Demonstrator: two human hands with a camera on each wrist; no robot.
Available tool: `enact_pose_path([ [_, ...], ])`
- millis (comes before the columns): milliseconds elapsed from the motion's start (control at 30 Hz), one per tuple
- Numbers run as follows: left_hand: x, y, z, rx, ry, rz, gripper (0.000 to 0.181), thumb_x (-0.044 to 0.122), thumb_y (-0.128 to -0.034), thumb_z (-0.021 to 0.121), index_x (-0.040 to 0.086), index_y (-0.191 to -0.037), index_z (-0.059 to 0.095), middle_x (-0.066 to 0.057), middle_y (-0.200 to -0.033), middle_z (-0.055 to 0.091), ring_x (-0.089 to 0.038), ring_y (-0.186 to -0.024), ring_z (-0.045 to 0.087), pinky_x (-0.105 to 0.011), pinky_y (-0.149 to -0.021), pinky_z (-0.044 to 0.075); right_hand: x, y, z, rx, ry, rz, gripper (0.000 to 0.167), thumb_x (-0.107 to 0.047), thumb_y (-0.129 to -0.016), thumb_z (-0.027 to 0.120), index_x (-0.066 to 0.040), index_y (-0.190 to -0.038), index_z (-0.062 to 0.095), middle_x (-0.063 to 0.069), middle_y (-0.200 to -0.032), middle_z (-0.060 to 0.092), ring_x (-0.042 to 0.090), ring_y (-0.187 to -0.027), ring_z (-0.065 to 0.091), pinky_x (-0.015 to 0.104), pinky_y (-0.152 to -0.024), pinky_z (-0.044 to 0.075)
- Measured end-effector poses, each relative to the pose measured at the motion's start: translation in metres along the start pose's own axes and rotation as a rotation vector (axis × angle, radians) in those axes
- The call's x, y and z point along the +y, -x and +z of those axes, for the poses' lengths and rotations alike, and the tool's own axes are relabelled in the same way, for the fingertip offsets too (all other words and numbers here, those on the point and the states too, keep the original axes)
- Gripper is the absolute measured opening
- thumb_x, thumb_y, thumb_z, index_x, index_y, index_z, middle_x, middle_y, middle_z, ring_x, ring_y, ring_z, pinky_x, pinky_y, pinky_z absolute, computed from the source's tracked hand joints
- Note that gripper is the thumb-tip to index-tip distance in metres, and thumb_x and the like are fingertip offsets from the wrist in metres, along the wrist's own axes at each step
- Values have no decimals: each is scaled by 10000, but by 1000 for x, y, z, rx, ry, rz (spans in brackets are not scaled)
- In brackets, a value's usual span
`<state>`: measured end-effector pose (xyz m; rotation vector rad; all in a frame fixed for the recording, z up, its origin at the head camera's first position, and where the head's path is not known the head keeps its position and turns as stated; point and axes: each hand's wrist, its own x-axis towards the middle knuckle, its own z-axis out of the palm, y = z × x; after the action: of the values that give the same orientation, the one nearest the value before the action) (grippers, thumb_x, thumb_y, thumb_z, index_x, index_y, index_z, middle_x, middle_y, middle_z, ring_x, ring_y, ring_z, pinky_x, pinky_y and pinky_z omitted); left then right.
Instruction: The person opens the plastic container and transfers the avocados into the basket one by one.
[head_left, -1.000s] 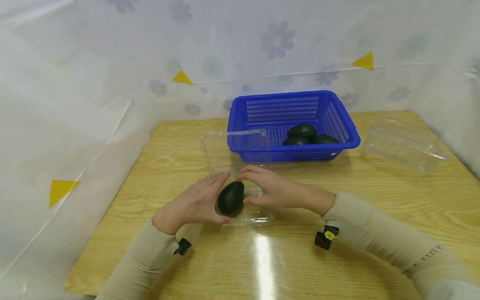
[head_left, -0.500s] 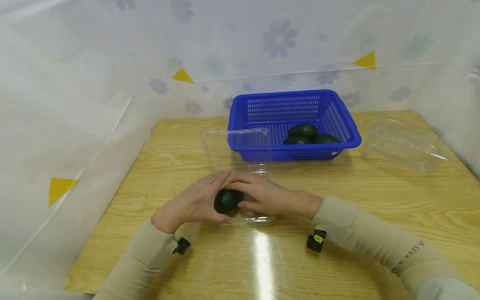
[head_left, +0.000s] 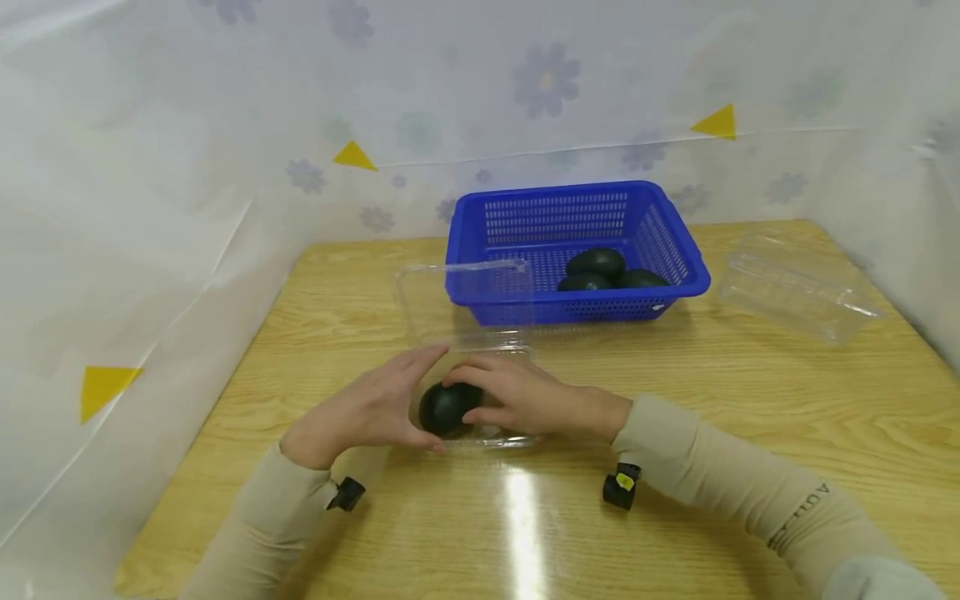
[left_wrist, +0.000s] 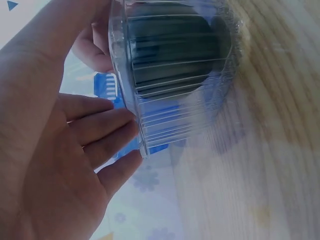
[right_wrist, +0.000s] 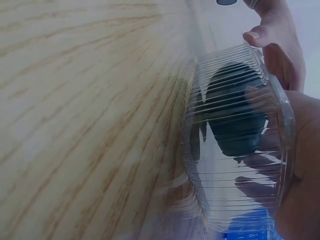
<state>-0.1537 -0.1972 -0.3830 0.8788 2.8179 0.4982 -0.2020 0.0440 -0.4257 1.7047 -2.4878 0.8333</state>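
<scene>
A dark green avocado point(head_left: 441, 410) lies in the left part of the tray of a clear plastic clamshell container point(head_left: 502, 442). My right hand point(head_left: 525, 397) reaches over the tray and grips the avocado between thumb and fingers. At the tray's left end, my left hand point(head_left: 360, 417) is spread, thumb in front and fingers behind. Several of its fingertips touch the tray rim point(left_wrist: 131, 102) in the left wrist view. Through the ribbed wall, the right wrist view shows the avocado point(right_wrist: 235, 117) and the blurred right fingers. The container's lid point(head_left: 420, 304) stands raised at the back.
Behind the lid is a blue plastic basket point(head_left: 510, 312) with several avocados point(head_left: 597, 263) visible inside. Another clear container point(head_left: 795, 292) sits at the table's back right. The wooden table point(head_left: 637, 533) meets sheeting at the back and left.
My right hand has moved left and down with the avocado, which has tipped from upright-looking to lying lower in the tray. My left hand keeps its place at the container. The view has shifted slightly.
</scene>
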Motion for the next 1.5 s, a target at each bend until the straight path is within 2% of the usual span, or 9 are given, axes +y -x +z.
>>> enact_pose_path([
  [300, 2, 3, -3, 9, -37, -21, 1218, 602, -656, 853, 70, -1572, 251, -164, -1536, 409, -320, -1400, 435, -488, -1114, 435, -1, -4, -2, -17, -43, 24, 390, -315, -932, 700, -146, -1260, 573, -15, -1287, 612, 140, -1211, 576, 335, -1007, 510],
  [467, 2, 3, -1, 22, -42, -12, 1214, 597, -653, 857, 53, -1563, 268, -168, -1534, 413, -320, -1408, 427, -480, -1127, 422, -3, -6, -5, -51, -105, 76, 368, -289, -941, 691, -133, -1258, 587, -21, -1251, 629, 129, -1187, 585, 337, -990, 512],
  [600, 2, 2, 1, 29, -45, -7, 1212, 591, -648, 864, 60, -1562, 273, -158, -1536, 413, -315, -1414, 421, -474, -1127, 424, -5, -8, -7, -99, -133, 111, 423, -285, -934, 700, -122, -1304, 579, 0, -1281, 620, 135, -1197, 577, 344, -1006, 504],
  [867, 1, 3, 3, 12, -28, -22, 1203, 619, -670, 836, 75, -1571, 254, -148, -1553, 390, -314, -1431, 399, -485, -1138, 409, -12, -12, -5, -183, -176, 98, 557, -305, -928, 706, -151, -1425, 508, 45, -1354, 556, 157, -1225, 537, 343, -1018, 490],
  [1133, 0, 2, 4, 7, -28, -15, 1202, 625, -677, 828, 60, -1568, 253, -156, -1551, 390, -322, -1430, 397, -489, -1139, 407, -11, -19, -3, -260, -249, 170, 603, -331, -912, 723, -193, -1454, 497, 27, -1362, 558, 142, -1216, 535, 325, -1014, 480],
  [1267, 1, 2, 4, 20, -39, -3, 1187, 603, -676, 841, 55, -1561, 272, -157, -1544, 403, -322, -1426, 405, -483, -1136, 413, -9, -20, -1, -258, -290, 213, 603, -335, -899, 739, -205, -1442, 510, 21, -1340, 560, 132, -1164, 553, 305, -970, 489],
  [1500, 1, 2, 6, 71, -68, 52, 1179, 591, -662, 856, 44, -1547, 300, -168, -1519, 433, -328, -1396, 442, -478, -1100, 451, -10, -18, -2, -217, -321, 278, 576, -307, -866, 760, -211, -1388, 536, 55, -1323, 503, 163, -1105, 559, 311, -919, 513],
])
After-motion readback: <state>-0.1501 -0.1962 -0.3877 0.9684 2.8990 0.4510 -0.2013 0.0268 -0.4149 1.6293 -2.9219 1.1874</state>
